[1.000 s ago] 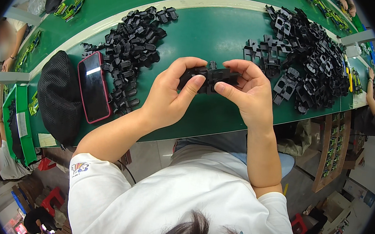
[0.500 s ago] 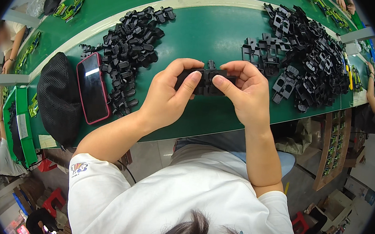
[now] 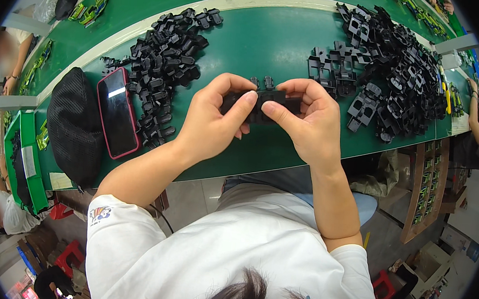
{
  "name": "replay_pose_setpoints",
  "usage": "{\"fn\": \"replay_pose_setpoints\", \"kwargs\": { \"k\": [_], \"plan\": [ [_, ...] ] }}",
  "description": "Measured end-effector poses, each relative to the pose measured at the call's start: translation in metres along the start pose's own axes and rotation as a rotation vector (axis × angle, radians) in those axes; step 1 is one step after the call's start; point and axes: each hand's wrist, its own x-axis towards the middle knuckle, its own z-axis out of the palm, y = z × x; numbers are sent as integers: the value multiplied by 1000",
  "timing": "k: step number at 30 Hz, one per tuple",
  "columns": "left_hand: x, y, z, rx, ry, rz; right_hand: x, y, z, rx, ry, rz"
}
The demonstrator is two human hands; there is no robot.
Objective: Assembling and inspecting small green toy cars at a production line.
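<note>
Between my two hands, above the green table, is a black plastic part (image 3: 265,97) with small tabs standing up from its far edge. My left hand (image 3: 220,111) is closed on its left end, thumb on top and fingers curled behind. On the right end my right hand (image 3: 310,119) grips it the same way, its thumb pressing near the middle. My fingers cover much of the part. A pile of small black plastic pieces (image 3: 171,52) lies to the left of my hands. To the right is a larger heap of black plastic frames (image 3: 400,72).
At the left a phone with a pink-red case (image 3: 118,113) lies beside a black mesh bag (image 3: 76,126). A green bin (image 3: 22,159) stands at the table's left end. A yellow-handled tool (image 3: 447,93) lies right of the frames. Other people work at both sides.
Both hands have shifted slightly left with the black part. My right thumb has slid toward the middle, and two small tabs now show at the far edge where one showed before.
</note>
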Motion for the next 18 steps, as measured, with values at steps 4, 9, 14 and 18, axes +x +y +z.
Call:
{"fn": "replay_pose_setpoints", "kwargs": {
  "k": [4, 9, 14, 18],
  "plan": [
    [3, 1, 0, -154, -65, -137, 0, 2, -13, 155, -151, 64],
    [2, 5, -2, -96, -109, -150, 1, 1, -18, 158, -193, 99],
    [3, 3, -2, -1, -82, -69, -1, -3, -10, 153, -138, 110],
    [2, 4, -2, 3, -89, -75, -4, -2, -5, 123, -103, 90]
  ]
}}
